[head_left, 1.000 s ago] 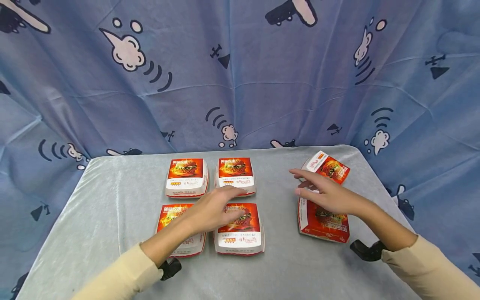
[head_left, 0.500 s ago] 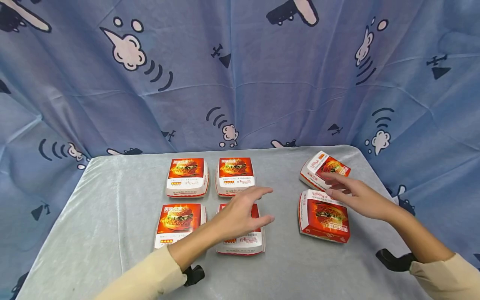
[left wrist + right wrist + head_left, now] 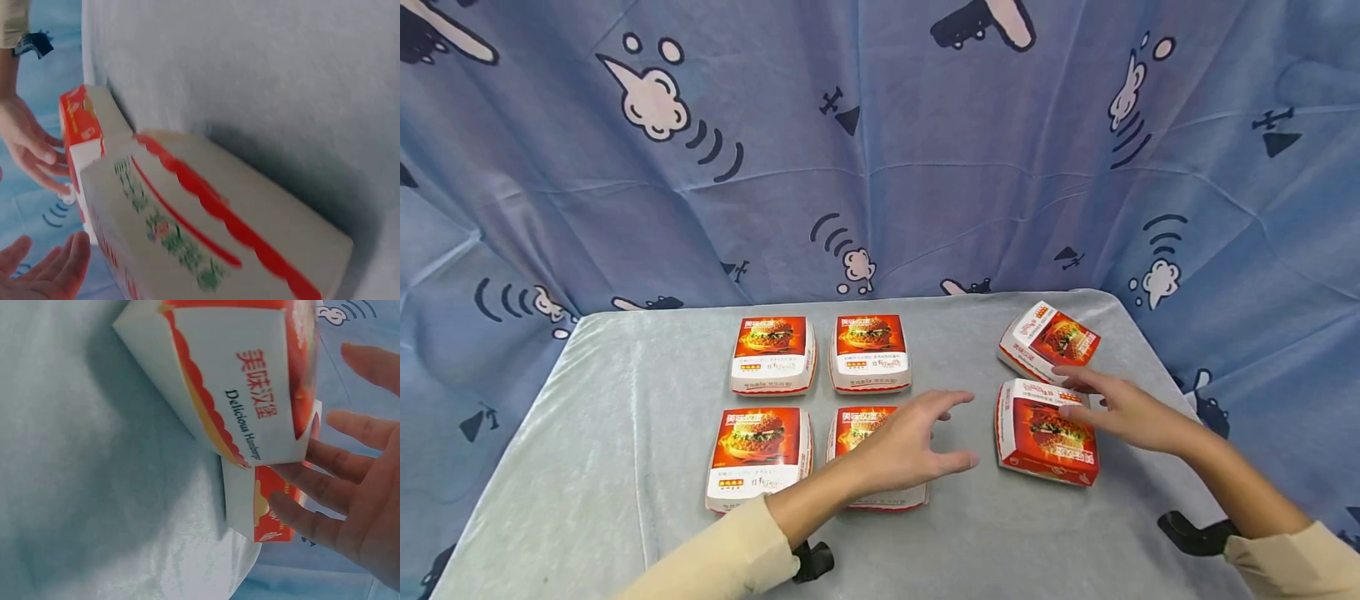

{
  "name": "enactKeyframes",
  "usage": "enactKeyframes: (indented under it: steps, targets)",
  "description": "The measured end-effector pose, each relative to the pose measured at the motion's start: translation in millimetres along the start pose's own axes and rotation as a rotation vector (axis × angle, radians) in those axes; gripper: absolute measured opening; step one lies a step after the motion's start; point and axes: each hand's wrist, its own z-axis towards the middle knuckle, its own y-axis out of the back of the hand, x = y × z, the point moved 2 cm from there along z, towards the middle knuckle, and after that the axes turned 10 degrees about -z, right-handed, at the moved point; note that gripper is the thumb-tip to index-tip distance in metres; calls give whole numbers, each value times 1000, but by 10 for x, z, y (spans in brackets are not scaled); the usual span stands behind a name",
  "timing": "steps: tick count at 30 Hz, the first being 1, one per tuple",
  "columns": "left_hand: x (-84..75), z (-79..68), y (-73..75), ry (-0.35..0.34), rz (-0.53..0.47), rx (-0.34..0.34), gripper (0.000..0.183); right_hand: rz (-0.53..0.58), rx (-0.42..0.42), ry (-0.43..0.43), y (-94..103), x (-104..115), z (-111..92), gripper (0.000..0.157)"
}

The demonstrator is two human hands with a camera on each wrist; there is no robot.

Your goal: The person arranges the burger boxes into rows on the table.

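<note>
Blue curtain [image 3: 925, 208] backs the grey table [image 3: 587, 467]; my left hand [image 3: 902, 442] and right hand [image 3: 1120, 414] are empty, fingers loose, the right over the nearer right-side burger box [image 3: 1047, 437], best gripped by both sides

Cream left sleeve [image 3: 711, 554] at seven o'clock, a stubby black fitting [image 3: 816, 562] beside its cuff [image 3: 772, 533]; matching right sleeve [image 3: 1296, 560] at four, with a curved black fitting [image 3: 1197, 535]
</note>
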Motion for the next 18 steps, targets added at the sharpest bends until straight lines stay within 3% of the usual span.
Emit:
enactKeyframes:
  steps: [10,18]
  targets:
    - [-6,128,-228,20,-14,134,73,24,30,-20,-80,28,10,61]
    - [13,199,-323,80,29,171,78,36,30,-17,-130,81,46,61]
